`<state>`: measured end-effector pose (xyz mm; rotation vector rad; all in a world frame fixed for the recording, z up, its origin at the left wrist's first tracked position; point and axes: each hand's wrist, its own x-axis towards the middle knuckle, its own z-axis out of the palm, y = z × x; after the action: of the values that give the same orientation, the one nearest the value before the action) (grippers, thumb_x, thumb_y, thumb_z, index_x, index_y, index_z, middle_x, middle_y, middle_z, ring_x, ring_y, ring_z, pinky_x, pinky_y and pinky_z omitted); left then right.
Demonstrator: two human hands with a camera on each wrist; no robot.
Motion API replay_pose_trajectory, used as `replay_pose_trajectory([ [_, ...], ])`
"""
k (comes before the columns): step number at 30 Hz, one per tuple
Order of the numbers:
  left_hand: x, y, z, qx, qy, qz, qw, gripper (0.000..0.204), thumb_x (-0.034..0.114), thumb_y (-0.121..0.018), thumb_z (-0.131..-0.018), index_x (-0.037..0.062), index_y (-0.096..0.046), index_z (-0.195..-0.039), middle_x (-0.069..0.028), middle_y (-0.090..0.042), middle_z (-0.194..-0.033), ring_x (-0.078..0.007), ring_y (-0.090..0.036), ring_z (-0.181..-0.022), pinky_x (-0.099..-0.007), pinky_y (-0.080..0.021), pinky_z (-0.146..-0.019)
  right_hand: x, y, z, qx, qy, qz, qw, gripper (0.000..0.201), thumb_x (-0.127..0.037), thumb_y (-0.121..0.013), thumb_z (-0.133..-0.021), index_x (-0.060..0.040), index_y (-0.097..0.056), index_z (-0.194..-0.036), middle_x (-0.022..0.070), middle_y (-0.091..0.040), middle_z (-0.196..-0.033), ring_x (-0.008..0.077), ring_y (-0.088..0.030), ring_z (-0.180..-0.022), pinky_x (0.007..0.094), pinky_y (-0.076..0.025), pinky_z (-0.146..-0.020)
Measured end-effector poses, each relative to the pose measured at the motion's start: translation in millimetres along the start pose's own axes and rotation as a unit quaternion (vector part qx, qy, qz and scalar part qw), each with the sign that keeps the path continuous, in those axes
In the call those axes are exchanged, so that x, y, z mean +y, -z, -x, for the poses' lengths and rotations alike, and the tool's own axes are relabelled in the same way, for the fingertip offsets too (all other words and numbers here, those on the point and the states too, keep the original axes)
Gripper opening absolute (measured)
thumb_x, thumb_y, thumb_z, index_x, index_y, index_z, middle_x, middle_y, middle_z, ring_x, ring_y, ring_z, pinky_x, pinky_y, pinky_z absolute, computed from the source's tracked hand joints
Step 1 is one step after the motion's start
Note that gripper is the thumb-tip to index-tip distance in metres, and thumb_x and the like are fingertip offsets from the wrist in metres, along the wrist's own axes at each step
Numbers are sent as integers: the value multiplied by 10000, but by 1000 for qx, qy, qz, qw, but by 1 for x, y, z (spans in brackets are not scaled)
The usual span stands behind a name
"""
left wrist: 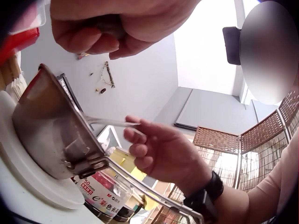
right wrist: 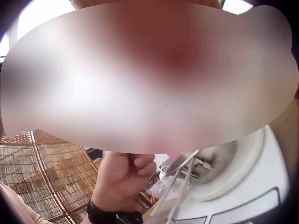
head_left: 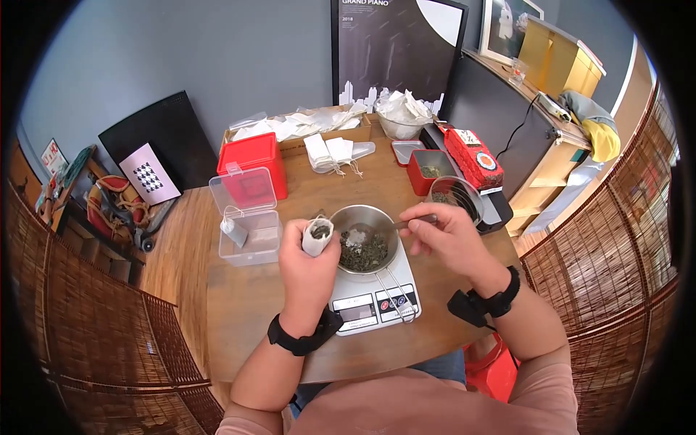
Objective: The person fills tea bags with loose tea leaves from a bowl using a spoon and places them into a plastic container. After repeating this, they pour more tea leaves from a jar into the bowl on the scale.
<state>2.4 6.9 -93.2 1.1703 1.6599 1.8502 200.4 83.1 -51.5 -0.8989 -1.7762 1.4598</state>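
Over the pan (head_left: 362, 215), we work with both hands. Our left hand (head_left: 301, 272) curls its fingers round a small white bag (head_left: 315, 246), held mouth up with dark leaf inside, just beside the pan's left rim. Our right hand (head_left: 453, 235) pinches the handle of a spoon (head_left: 402, 225) at the pan's right; in the left wrist view the spoon slants down past the rim, its tip hidden. Dried leaves (head_left: 366, 257) lie in the pan, with a small white heap (head_left: 354, 237) among them. The pan sits on a scale (head_left: 370, 328), its wire handle pointing toward us.

To our left on the tabletop (head_left: 312, 196) stands a clear box (head_left: 264, 235), lid raised, with a filled bag (head_left: 233, 230) leaning inside. A red box (head_left: 250, 163) is just behind it. Farther back we see flat white bags (head_left: 333, 152) near a long tray (head_left: 301, 147) of white pieces, and a bowl (head_left: 402, 129) heaped with more. On our right are an open red tin (head_left: 415, 177), a clear jar (head_left: 464, 192) and a red packet (head_left: 475, 159). Much of the right wrist view is blurred.
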Motion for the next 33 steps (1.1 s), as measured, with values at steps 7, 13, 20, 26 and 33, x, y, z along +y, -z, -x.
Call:
replay_pose_trajectory([
  [7, 2, 1, 2, -30, 41, 41, 998, 164, 20, -648, -767, 18, -533, -884, -32, -586, -792, -93, -547, -746, -255, -458, -672, 28, 4, -8, -5, -121, -47, 992, 187, -110, -579, -890, -3, -609, -1040, 55, -655, -869, 76, -595, -647, 198, -466, -526],
  [13, -3, -2, 2, -34, -47, 11, 998, 143, -8, -611, -774, 43, -519, -870, 9, -540, -743, -53, -502, -652, -217, -424, -572, 17, 3, -8, 66, 146, 266, 951, 205, -125, -681, -786, -20, -632, -955, 63, -622, -779, 150, -581, -689, 282, -469, -598],
  [20, 1, -5, 9, -77, -32, 24, 996, 247, -35, -651, -698, 33, -543, -910, -50, -596, -805, -106, -555, -759, -252, -463, -687, -55, -39, -2, -3, 187, 288, 939, 180, -210, -698, -745, -45, -646, -794, 77, -603, -702, 245, -588, -642, 349, -463, -582],
  [26, 1, -5, 10, -70, -37, -2, 997, 256, 14, -705, -707, 39, -547, -906, -60, -592, -806, -122, -556, -740, -263, -465, -671, -60, -54, -16, -47, 129, 325, 936, 189, -203, -638, -738, -31, -637, -659, 128, -617, -636, 305, -610, -625, 388, -477, -581],
  [33, -9, -8, 11, -70, -23, 22, 997, 297, 52, -727, -714, 33, -544, -947, -78, -578, -865, -151, -560, -760, -277, -470, -686, -81, -59, -23, -55, 173, 363, 914, 95, -100, -634, -713, -10, -617, -689, 89, -580, -578, 192, -577, -514, 299, -456, -510],
])
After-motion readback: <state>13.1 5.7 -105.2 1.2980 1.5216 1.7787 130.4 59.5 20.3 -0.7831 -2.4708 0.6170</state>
